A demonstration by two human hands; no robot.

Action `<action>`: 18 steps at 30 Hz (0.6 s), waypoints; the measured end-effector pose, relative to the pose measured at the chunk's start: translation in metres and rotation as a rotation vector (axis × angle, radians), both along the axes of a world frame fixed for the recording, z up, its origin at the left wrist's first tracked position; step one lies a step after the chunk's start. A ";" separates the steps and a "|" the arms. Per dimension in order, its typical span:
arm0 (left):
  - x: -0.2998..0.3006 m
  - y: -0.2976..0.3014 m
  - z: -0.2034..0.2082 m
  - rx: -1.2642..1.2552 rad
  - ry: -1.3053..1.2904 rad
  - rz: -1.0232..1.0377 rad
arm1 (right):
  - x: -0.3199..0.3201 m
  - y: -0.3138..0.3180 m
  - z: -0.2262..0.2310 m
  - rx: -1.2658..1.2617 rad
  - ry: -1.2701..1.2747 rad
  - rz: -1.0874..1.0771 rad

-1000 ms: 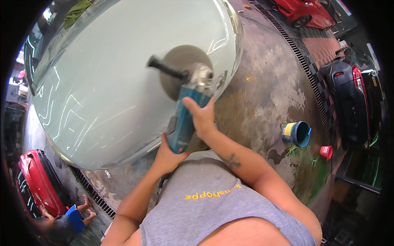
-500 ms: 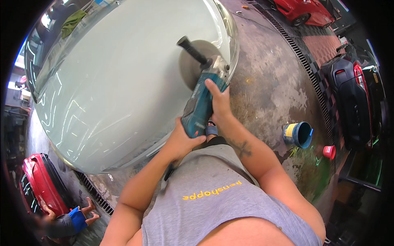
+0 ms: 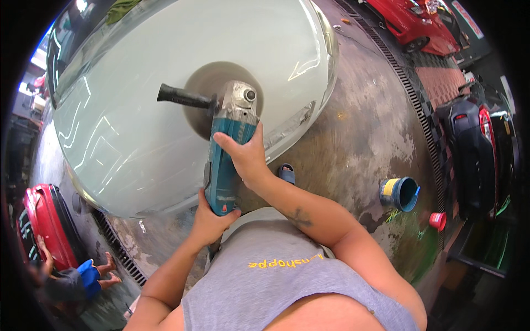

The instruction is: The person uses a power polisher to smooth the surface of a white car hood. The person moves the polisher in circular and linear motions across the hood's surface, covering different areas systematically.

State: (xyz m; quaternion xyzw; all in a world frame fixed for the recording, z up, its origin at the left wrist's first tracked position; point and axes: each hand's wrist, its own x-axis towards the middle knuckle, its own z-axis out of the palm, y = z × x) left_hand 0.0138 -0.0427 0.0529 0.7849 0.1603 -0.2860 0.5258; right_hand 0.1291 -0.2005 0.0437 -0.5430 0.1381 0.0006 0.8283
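Both my hands are closed round a teal polisher (image 3: 221,165) with a silver head and a black side handle. My left hand (image 3: 210,219) grips its rear end, near my body. Further forward, my right hand (image 3: 245,154) wraps the body just behind the metal head, with the thumb on top. The round pad (image 3: 201,124) looks blurred and lies over the pale car hood (image 3: 138,127), partly hidden under the head. Nobody holds the black side handle (image 3: 182,96), which points left.
A blue bucket (image 3: 398,194) and a small red tub (image 3: 437,220) stand on the wet floor at right. Beyond runs a drain grate (image 3: 406,77), with a red car (image 3: 414,25) and a black car (image 3: 469,149). At lower left, another person (image 3: 83,278) crouches by a red car (image 3: 52,226).
My hands have moved the polisher left across the hood, away from its right edge. Its side handle has swung to point more to the left. Both hands keep their hold.
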 end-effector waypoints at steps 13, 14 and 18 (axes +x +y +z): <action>0.146 -0.161 0.007 -0.257 -0.162 -0.277 | 0.119 -0.194 0.005 0.034 -0.033 -0.086; 0.149 -0.166 0.005 -0.241 -0.198 -0.285 | 0.122 -0.199 0.006 0.051 -0.021 -0.071; 0.134 -0.147 0.027 -0.262 -0.107 -0.300 | 0.104 -0.186 0.001 0.065 0.002 -0.093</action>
